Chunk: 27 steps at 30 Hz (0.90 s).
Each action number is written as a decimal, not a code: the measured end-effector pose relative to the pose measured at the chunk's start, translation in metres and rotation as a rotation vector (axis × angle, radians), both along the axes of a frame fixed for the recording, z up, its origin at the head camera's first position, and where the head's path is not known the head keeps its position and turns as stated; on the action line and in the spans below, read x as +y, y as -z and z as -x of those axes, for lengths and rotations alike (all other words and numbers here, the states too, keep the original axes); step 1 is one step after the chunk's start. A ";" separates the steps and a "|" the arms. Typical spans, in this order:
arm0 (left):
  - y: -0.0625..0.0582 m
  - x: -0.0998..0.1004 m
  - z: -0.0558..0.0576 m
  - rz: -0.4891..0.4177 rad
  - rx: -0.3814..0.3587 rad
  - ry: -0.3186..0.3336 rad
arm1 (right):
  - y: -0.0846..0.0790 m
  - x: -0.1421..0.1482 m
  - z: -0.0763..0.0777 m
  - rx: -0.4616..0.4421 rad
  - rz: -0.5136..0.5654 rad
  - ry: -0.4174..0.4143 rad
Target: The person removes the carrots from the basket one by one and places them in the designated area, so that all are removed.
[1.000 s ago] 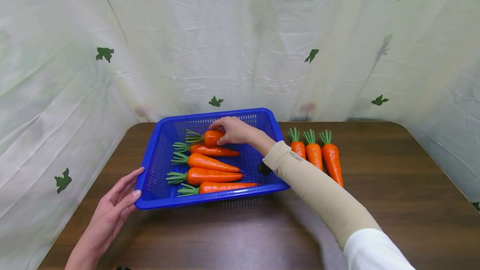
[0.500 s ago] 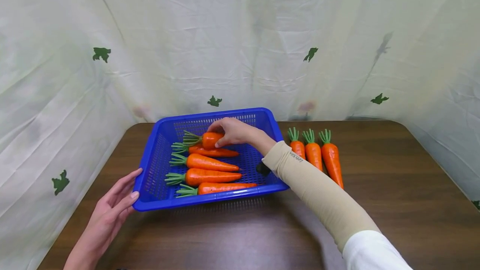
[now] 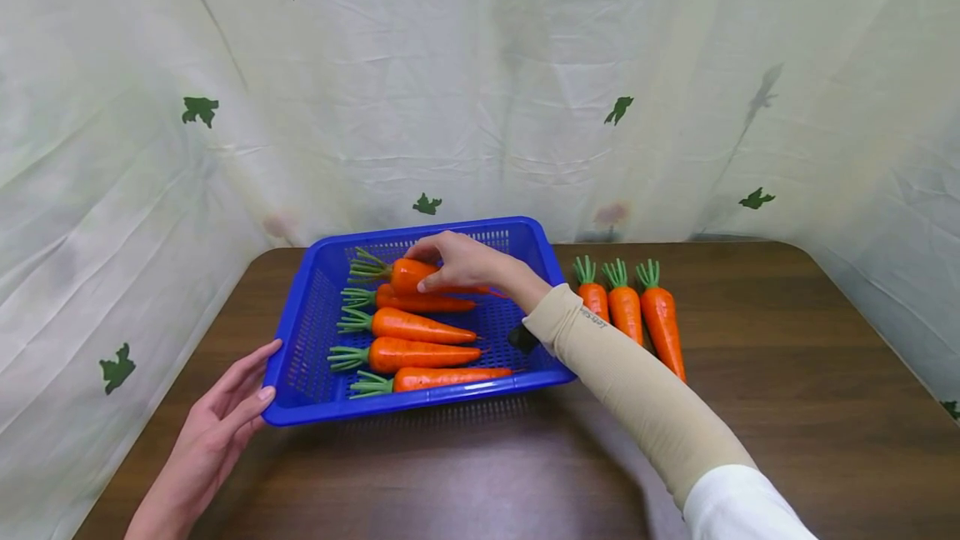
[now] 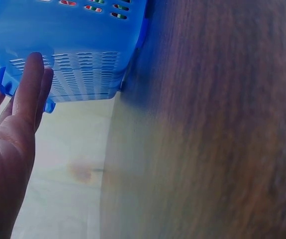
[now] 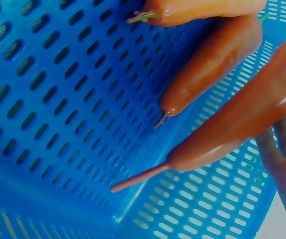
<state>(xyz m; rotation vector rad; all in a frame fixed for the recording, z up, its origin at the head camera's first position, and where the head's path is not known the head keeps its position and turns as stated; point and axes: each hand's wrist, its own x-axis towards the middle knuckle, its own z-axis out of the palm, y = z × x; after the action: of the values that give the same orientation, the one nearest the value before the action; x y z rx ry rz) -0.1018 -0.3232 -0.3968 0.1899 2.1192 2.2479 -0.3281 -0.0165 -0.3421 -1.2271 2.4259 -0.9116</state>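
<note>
A blue plastic basket (image 3: 360, 412) with slotted walls has several orange carrots with green tops lying side by side in it, such as this carrot (image 3: 423, 327). My right hand (image 3: 472, 261) reaches in over the right side and grips the uppermost carrot (image 3: 406, 276) near its thick end. In the right wrist view the held carrot (image 5: 232, 124) slants above the basket floor, its thin tip free. At the basket's near left corner, my left hand (image 3: 217, 432) holds the rim between thumb and fingers. Long fingers (image 4: 28, 94) lie along the outer wall in the left wrist view.
Three more carrots, one of them this carrot (image 3: 662, 327), lie on the brown wooden table (image 3: 772, 373) right of the basket, partly behind the right sleeve (image 3: 645, 390). A pale curtain (image 3: 487, 82) with leaf prints hangs behind and beside the table.
My right hand has shifted slightly left with the carrot, whose orange body now shows further left and a little higher. The left hand keeps its place at the basket's corner.
</note>
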 end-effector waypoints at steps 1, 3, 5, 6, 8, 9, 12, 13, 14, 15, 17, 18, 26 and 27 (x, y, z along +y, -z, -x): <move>0.000 0.000 0.000 0.003 -0.004 -0.003 | -0.001 0.000 -0.001 -0.002 0.007 -0.003; 0.001 0.000 0.000 0.009 -0.009 -0.007 | -0.002 0.000 -0.002 -0.004 0.027 -0.003; 0.001 0.000 0.000 0.013 -0.011 -0.009 | -0.005 0.000 -0.003 -0.005 0.052 0.002; 0.001 0.000 0.000 0.013 -0.013 -0.010 | -0.006 0.000 -0.004 -0.005 0.067 0.003; 0.002 0.000 0.000 0.012 -0.009 -0.009 | -0.007 0.000 -0.005 -0.001 0.100 0.002; 0.002 0.000 0.000 0.010 -0.008 -0.010 | -0.008 0.000 -0.006 -0.001 0.116 -0.001; 0.001 0.000 0.001 0.010 -0.006 -0.010 | -0.011 0.000 -0.009 -0.007 0.166 -0.019; 0.001 0.000 0.001 0.010 -0.005 -0.010 | -0.012 0.000 -0.009 -0.010 0.180 -0.026; 0.001 0.001 0.001 0.010 -0.007 -0.010 | -0.013 0.000 -0.010 -0.015 0.193 -0.033; 0.001 0.001 0.001 0.011 -0.008 -0.010 | -0.015 0.000 -0.011 -0.018 0.205 -0.039; 0.001 0.001 0.001 0.015 -0.008 -0.009 | -0.018 0.000 -0.013 -0.020 0.226 -0.046; 0.001 0.000 0.002 0.018 -0.011 -0.010 | -0.020 0.000 -0.015 -0.020 0.235 -0.049; 0.001 0.001 0.002 0.019 0.004 -0.003 | -0.030 0.000 -0.032 -0.005 0.335 -0.047; 0.001 0.002 0.002 0.019 0.003 -0.002 | -0.031 0.000 -0.034 -0.004 0.351 -0.045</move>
<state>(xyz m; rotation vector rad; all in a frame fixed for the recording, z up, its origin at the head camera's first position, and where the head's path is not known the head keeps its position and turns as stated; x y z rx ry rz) -0.1034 -0.3217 -0.3982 0.1903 2.1425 2.2297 -0.2938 -0.0164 -0.3109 -1.3829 2.2889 -1.3670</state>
